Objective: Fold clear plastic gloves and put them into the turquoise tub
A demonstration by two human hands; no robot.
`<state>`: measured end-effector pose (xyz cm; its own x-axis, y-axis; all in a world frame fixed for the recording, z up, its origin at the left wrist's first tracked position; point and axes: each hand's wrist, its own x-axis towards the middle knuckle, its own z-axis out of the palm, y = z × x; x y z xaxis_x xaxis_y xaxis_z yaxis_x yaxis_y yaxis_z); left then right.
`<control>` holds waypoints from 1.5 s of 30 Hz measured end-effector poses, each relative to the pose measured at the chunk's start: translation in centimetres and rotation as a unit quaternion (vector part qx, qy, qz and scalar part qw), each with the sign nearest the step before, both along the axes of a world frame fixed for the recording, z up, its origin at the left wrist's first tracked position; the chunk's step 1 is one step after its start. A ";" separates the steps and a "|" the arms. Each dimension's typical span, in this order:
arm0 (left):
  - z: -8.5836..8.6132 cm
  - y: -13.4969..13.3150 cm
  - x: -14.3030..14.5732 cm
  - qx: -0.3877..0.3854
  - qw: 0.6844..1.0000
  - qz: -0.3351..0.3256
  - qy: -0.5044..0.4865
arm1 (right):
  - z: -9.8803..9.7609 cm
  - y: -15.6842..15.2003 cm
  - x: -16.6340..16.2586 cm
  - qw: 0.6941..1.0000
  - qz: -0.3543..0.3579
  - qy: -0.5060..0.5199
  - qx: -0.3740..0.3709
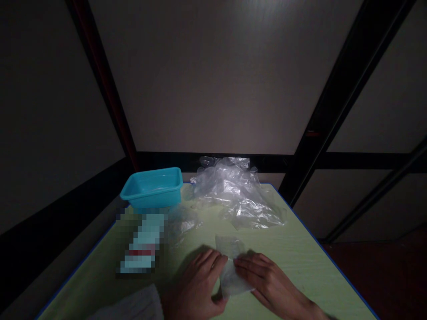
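Observation:
A folded piece of thin, clear plastic point(233, 284) lies on the table in front of me; whether it is a bag or a glove I cannot tell. My left hand point(202, 282) holds its left edge with bent fingers, the thumb low at the near corner. From the right, my right hand point(267, 280) presses its closed-together fingers onto the plastic. The part under those fingers is hidden. Beyond both hands, a large heap of crumpled clear plastic point(230, 186) sits at the far edge of the table.
A turquoise plastic basin point(153, 195) stands at the back left corner. In front of it is a blurred-out pale item point(143, 244), with a smaller clump of clear plastic point(182, 222) beside it. The pale green table point(310, 271) has a blue edge; panelled walls rise behind.

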<state>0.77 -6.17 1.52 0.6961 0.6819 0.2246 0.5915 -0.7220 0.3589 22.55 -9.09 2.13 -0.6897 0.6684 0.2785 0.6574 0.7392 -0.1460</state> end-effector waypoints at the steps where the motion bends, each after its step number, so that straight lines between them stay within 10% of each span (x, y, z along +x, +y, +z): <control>1: 0.1 0.0 0.0 -0.006 1.000 0.002 0.004 | 0.0 0.0 0.0 1.000 0.000 -0.001 -0.002; 17: -1.3 1.2 0.1 -0.101 0.985 0.087 -0.107 | 1.2 0.9 -0.3 0.975 -0.063 0.140 -0.161; 29: 0.1 2.5 0.8 -0.264 0.910 0.135 -0.290 | -0.5 3.8 -1.3 0.883 -0.195 0.323 -0.280; 45: -0.5 3.3 0.5 -0.329 0.879 0.124 -0.322 | -1.5 4.8 -2.2 0.872 -0.248 0.354 -0.231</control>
<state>1.32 -2.91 1.04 0.3815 0.9242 0.0178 0.2231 -0.1108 0.9685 20.34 -4.27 0.66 -0.0477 0.9890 0.1397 0.5035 0.1446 -0.8518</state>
